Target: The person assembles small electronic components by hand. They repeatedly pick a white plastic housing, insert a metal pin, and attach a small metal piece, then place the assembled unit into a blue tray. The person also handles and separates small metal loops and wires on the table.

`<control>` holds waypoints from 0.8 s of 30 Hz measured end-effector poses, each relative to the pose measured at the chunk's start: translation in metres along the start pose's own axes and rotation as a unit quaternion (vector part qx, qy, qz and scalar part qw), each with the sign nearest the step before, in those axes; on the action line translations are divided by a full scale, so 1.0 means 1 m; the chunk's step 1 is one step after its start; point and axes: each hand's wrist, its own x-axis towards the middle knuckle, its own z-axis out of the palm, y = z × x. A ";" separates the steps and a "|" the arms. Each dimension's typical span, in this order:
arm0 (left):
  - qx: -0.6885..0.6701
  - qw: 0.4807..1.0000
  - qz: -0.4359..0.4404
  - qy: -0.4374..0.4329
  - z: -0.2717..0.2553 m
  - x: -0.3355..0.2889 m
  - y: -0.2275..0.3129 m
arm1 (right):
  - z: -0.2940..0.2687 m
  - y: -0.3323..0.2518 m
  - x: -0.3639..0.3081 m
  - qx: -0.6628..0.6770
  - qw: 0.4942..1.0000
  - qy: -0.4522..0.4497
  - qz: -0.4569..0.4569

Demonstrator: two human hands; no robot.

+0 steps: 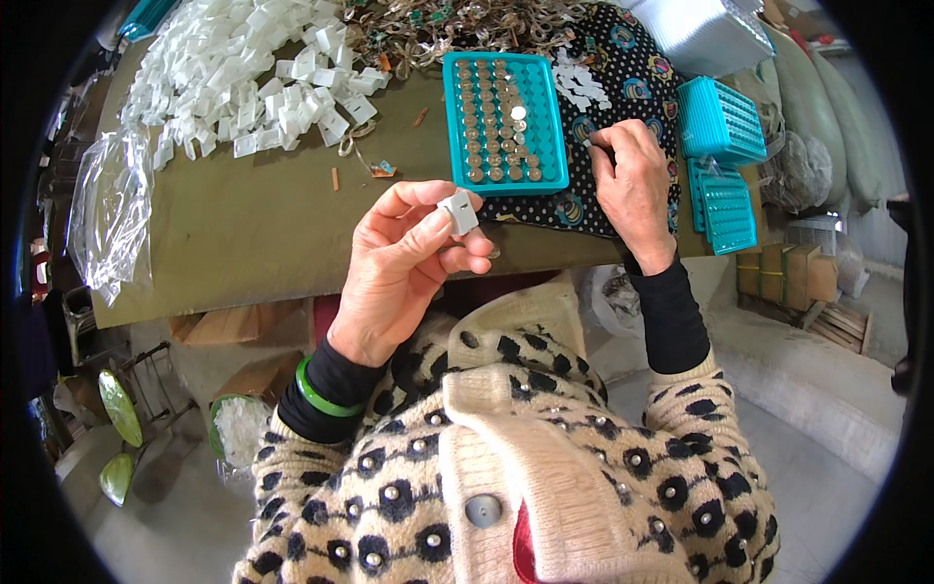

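My left hand (394,258) pinches a small white plastic case (460,212) with a dark slot between thumb and fingers, above the table's near edge. A small round metallic piece (493,253) shows at its lower fingertips. To the right, my right hand (632,175) is closed over the dotted cloth (574,209), thumb and forefinger together on a small pale piece (587,143), mostly hidden. Just beyond it lies a cluster of flat white pieces (581,86). Between and beyond my hands sits a teal tray (562,146), its left and middle pockets holding round metallic discs (494,133).
A large heap of white plastic cases (243,68) covers the far left, beside clear plastic film (112,209). Tangled wires (438,29) lie at the far middle. Stacked teal trays (720,122) and a white tray stack (700,34) stand right. A wire piece (381,169) lies nearer.
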 end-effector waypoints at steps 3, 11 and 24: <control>0.000 1.000 -0.010 -0.006 -0.001 0.000 0.001 | -0.001 -0.005 0.003 0.030 0.999 0.012 0.000; 0.016 1.000 0.001 0.006 -0.001 -0.005 0.003 | -0.036 -0.077 0.003 0.358 0.927 -0.013 0.107; -0.040 0.999 0.011 0.004 0.000 -0.014 0.010 | -0.023 -0.135 0.015 0.345 0.933 -0.017 -0.101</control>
